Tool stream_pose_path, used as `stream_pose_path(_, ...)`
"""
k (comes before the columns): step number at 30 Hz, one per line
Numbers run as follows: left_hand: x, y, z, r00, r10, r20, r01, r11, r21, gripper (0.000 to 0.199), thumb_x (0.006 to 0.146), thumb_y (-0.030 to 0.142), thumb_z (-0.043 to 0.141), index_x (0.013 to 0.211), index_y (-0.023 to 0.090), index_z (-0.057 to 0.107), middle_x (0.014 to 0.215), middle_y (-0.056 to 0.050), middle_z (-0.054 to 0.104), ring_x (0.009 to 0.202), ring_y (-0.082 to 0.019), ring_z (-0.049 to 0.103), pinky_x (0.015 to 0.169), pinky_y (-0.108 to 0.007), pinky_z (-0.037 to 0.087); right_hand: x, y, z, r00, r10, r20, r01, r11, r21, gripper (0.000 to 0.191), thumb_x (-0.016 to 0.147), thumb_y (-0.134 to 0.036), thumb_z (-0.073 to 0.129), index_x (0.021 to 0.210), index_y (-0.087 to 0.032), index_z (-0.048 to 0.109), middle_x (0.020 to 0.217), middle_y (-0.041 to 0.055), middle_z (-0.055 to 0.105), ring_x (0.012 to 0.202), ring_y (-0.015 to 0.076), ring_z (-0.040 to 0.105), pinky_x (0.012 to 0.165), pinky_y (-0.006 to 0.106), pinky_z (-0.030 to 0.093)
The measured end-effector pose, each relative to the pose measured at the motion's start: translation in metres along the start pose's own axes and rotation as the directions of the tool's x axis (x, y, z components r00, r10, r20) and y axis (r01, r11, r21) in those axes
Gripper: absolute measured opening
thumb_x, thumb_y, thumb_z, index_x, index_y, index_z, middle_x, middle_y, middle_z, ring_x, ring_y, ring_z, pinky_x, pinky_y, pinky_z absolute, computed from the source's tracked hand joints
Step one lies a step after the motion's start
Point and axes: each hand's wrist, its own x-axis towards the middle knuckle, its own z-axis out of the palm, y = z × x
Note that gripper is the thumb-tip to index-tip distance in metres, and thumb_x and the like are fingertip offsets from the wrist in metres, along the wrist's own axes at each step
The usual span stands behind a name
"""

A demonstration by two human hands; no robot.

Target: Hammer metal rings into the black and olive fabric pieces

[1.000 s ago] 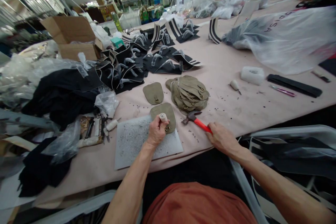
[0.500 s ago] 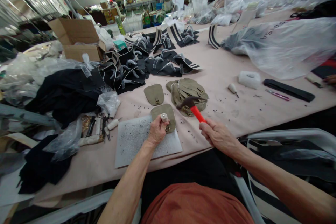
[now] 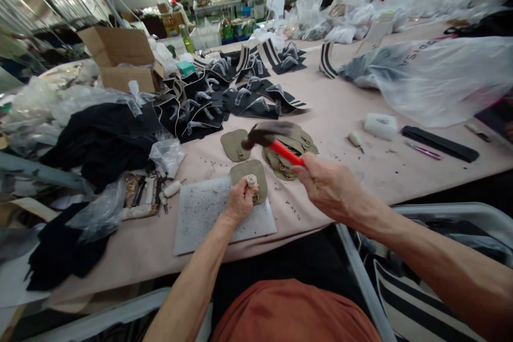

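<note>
Note wrapped tool clasped by left hand over olive flap, partly on board; note hammer raised, fingers of right hand closed around handle; expect head-heavy balance, pliable flap; grip handle low.

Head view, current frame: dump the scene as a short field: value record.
left hand: upright cylindrical tool, pale, wrapped
right hand: claw hammer, red handle, head off the table and blurred
under left hand: khaki piece with metal ring, partly on speckled board
beyond board: second khaki piece; khaki pile to its right
far side: black pieces with clear wrapping; cardboard box
right side: pale-handled tool, black strip
unclear: tool tip, hidden
</note>
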Motion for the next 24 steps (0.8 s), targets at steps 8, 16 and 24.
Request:
stream_pose_path(8,0.001,-0.004,0.001,1.000,-0.010,0.013,0.010,1.000,0.006,0.004,0.089,0.020,0.057,0.093,0.021,0.058,0.085,-0.004,0.073,0.077,-0.018,0.069,0.072,-0.029,0.052,-0.003,0.001,0.012,0.962,-0.086,0.259,0.100,0.994,-0.039,0.023,0.101,-0.031,0.038,0.087,-0.020,0.051,0.065,0.0045,0.062,0.048,0.0145,0.048,0.052,0.030,0.020)
stream_pose_path(16,-0.001,-0.003,0.000,1.000,-0.024,0.014,0.024,1.000,0.000,0.009,0.089,0.022,0.057,0.097,0.020,0.060,0.092,-0.005,0.074,0.081,-0.018,0.069,0.075,-0.029,0.052,0.004,-0.006,-0.009,0.967,0.074,-0.243,-0.014,0.971,0.237,0.033,0.103,-0.042,0.027,0.084,-0.023,0.046,0.060,0.0011,0.054,0.048,0.0139,0.044,0.052,0.028,0.026)
stream_pose_path(24,-0.001,-0.002,-0.001,1.000,-0.021,0.006,0.020,0.999,0.029,0.006,0.088,0.022,0.056,0.093,0.021,0.059,0.090,-0.005,0.074,0.079,-0.018,0.068,0.072,-0.029,0.051,-0.002,-0.001,0.018,0.965,0.018,0.263,-0.030,0.999,0.042,0.027,0.103,-0.036,0.034,0.093,-0.019,0.053,0.072,0.0074,0.067,0.055,0.0159,0.054,0.053,0.030,0.021)
